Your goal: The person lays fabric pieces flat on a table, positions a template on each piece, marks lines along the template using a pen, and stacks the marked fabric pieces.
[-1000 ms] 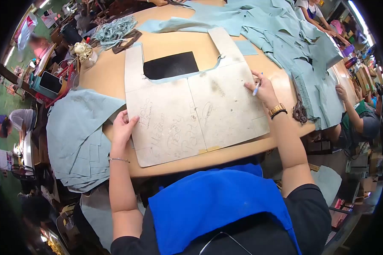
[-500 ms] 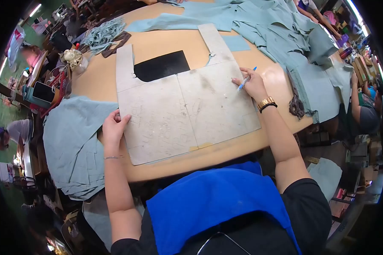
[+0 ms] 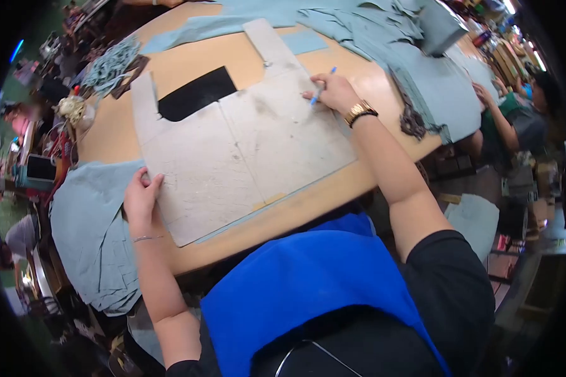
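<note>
- We are seeing green floor [image 3: 4,213] at the left edge.
- We are catching a bright light [image 3: 509,6], upper right.
- We are facing a pale table [image 3: 110,133], centre.

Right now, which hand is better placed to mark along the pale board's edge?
Probably the right hand: it holds the blue pen, close to the pale board's right edge. The left hand shows no pen and rests at the board's left edge, so it seems better suited to steadying.
</note>
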Tool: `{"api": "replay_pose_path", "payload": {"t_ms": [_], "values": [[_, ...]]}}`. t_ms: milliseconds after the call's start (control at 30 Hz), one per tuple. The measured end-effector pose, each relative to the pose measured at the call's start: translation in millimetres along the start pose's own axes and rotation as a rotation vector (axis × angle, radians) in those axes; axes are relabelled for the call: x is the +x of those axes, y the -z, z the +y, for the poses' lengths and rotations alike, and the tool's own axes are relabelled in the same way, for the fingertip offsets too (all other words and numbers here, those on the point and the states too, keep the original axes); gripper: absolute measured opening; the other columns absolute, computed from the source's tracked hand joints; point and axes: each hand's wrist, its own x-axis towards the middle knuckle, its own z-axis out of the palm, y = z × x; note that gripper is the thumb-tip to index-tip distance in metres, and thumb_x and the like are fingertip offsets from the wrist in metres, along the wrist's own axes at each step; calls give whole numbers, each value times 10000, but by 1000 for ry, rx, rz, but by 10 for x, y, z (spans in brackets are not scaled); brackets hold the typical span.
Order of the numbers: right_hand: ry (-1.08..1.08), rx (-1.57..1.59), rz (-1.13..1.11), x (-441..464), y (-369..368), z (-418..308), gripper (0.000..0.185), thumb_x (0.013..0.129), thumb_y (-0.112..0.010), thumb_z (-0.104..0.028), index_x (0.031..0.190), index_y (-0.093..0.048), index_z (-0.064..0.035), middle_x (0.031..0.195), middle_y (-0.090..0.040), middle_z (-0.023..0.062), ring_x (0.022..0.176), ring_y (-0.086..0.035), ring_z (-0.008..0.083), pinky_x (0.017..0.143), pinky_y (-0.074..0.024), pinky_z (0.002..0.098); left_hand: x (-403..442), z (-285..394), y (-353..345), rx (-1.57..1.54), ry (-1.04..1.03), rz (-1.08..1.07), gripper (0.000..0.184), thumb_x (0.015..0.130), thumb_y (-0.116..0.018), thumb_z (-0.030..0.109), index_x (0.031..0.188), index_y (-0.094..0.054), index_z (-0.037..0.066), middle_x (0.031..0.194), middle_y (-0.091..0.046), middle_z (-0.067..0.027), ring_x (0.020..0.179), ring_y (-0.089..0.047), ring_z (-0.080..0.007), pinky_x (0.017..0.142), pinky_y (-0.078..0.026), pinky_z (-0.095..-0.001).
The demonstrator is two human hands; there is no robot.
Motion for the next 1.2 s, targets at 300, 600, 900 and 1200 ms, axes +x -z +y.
{"api": "replay_pose_path", "payload": {"t_ms": [300,600,900,1200], "values": [[-34,166,16,-33,-16,121,484,720,-816,-255,1135,-668,-53,1085,-692,136,976,-656,207,850,-517,339,76,-297,-76,-211,-116,28,628,737,-802,310,1245,-600,2,731,-604,-7,644,-548,-104,587,-467,-272],[-60,414,-36,126,-106,344,440,777,-798,-160,1162,-625,-33,740,-644,-12,505,-490,37,456,-388,191,-61,-175,-36,-187,-49,49,628,683,-821,429,1200,-662,111,747,-620,10,677,-585,-124,638,-488,-280],[-76,426,-48,71,-78,283,469,782,-802,-188,1183,-612,-38,759,-605,-11,550,-505,46,463,-388,191,-114,-183,-25,-104,-97,96,584,700,-797,432,1179,-673,121,792,-620,-29,732,-606,-180,674,-494,-310],[27,846,151,6,-110,-80,538,977,-451,-529,1190,-625,-67,791,-584,-6,612,-490,37,496,-414,187,49,793,-262,-30,-577,157,422,798,-720,320,1156,-641,111,1022,-626,-95,967,-613,-274,812,-498,-384]]}}
